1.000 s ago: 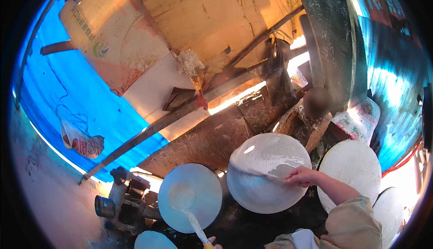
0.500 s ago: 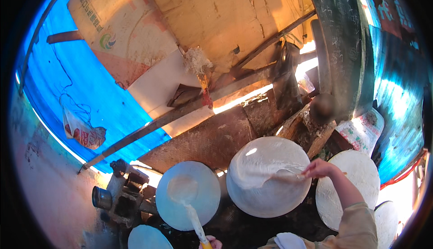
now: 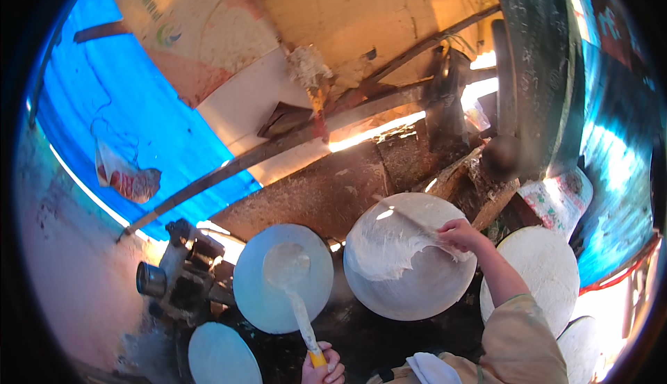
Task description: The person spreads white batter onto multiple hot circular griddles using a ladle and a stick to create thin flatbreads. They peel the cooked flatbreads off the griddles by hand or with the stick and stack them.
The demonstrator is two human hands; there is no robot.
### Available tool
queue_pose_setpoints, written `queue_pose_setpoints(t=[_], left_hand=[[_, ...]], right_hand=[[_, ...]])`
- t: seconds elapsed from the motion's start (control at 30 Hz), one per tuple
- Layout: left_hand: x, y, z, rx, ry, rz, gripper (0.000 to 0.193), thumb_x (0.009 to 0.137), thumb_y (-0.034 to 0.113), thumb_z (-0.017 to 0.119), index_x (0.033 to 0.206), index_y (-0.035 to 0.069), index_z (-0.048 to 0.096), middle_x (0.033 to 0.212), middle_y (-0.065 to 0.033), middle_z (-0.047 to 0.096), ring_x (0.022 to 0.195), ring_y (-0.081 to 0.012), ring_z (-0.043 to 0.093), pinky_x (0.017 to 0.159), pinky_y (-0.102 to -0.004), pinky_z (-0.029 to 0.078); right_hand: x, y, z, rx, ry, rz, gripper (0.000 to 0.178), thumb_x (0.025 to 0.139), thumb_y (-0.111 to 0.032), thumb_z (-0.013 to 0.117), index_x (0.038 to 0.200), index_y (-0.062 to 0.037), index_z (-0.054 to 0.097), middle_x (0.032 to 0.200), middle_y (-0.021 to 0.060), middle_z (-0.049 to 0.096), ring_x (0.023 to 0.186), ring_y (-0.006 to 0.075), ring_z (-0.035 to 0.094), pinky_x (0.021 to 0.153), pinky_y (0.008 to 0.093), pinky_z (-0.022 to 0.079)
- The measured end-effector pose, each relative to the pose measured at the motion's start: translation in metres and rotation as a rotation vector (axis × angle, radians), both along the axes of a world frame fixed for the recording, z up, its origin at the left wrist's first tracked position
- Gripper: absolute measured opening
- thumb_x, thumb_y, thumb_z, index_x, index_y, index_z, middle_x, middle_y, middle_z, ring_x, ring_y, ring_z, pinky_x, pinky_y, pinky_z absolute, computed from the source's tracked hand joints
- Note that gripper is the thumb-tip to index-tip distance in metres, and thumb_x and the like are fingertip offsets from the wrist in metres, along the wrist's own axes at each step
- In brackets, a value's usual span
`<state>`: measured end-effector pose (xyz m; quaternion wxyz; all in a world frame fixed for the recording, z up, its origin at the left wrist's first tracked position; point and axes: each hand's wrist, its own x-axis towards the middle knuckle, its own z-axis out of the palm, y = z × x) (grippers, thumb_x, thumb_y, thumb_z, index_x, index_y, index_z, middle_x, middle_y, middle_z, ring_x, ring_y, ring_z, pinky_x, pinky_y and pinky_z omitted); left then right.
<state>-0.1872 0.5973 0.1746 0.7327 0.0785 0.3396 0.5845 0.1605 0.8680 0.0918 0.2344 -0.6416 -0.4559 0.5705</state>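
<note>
My left hand [image 3: 324, 366], at the lower edge, is wrapped round the yellow-ended handle of a white-coated ladle [image 3: 301, 314]. The ladle's round head lies within a pale blue round vessel [image 3: 253, 307], apparently in whitish liquid. My right hand [image 3: 458, 236] is closed on a thin stick [image 3: 403, 214] over the right part of a large round pale pan [image 3: 410, 300]. The stick slants up and left across the pan. Under it spreads a white, ragged-edged film [image 3: 382, 255]; whether the stick touches the film I cannot tell.
Right of the pan is a pale round disc [image 3: 545, 273], with another disc [image 3: 580, 346] below it. A light blue disc [image 3: 222, 356] lies lower left, near a dark metal fixture [image 3: 191, 266]. Behind, a wooden beam [image 3: 229, 168] crosses below boards and a blue sheet.
My right hand has moved left and up over the pan, and the stick has swung to point up-left. The white film now has a ragged lower edge. More of my left hand shows.
</note>
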Motion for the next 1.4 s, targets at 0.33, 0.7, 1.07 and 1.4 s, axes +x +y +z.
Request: queue_pose_setpoints(t=[0.33, 0.7, 1.07, 1.4], left_hand=[[-0.009, -0.036, 0.005, -0.084, 0.057, 0.080, 0.045, 0.079, 0.012, 0.065, 0.120, 0.013, 0.044, 0.074, -0.0007, 0.040, 0.047, -0.0054, 0.035, 0.034, -0.0148, 0.028], [-0.003, -0.047, 0.005, -0.134, 0.149, 0.050, 0.046, 0.079, 0.004, 0.060, 0.120, 0.010, 0.041, 0.076, -0.0016, 0.040, 0.047, -0.0052, 0.036, 0.036, -0.0154, 0.030], [0.008, -0.038, -0.014, -0.088, -0.216, 0.069, 0.035, 0.089, 0.007, 0.046, 0.124, 0.005, 0.039, 0.075, -0.0034, 0.038, 0.051, -0.0082, 0.037, 0.038, -0.0186, 0.035], [-0.001, -0.074, -0.010, -0.139, -0.218, 0.061, 0.028, 0.094, 0.012, 0.038, 0.120, 0.003, 0.040, 0.075, -0.0016, 0.036, 0.053, -0.0061, 0.035, 0.040, -0.0167, 0.032]], right_hand=[[0.037, 0.001, 0.001, -0.022, 0.228, 0.168, 0.018, 0.077, -0.013, 0.067, 0.094, -0.0080, 0.066, 0.059, -0.0031, 0.055, 0.044, 0.0035, 0.044, 0.037, 0.0191, 0.030], [0.066, -0.019, 0.000, -0.166, 0.039, 0.453, 0.024, 0.078, -0.009, 0.064, 0.101, -0.0008, 0.063, 0.055, -0.0016, 0.052, 0.040, 0.0049, 0.042, 0.033, 0.0210, 0.029], [0.097, -0.080, -0.019, -0.291, 0.187, 0.483, 0.022, 0.076, -0.009, 0.068, 0.098, -0.0065, 0.067, 0.063, -0.0018, 0.058, 0.047, 0.0038, 0.049, 0.037, 0.0173, 0.035], [-0.009, -0.141, -0.034, -0.162, 0.201, 0.222, 0.023, 0.076, -0.021, 0.067, 0.098, -0.0132, 0.066, 0.061, -0.0016, 0.052, 0.041, 0.0050, 0.038, 0.035, 0.0207, 0.027]])
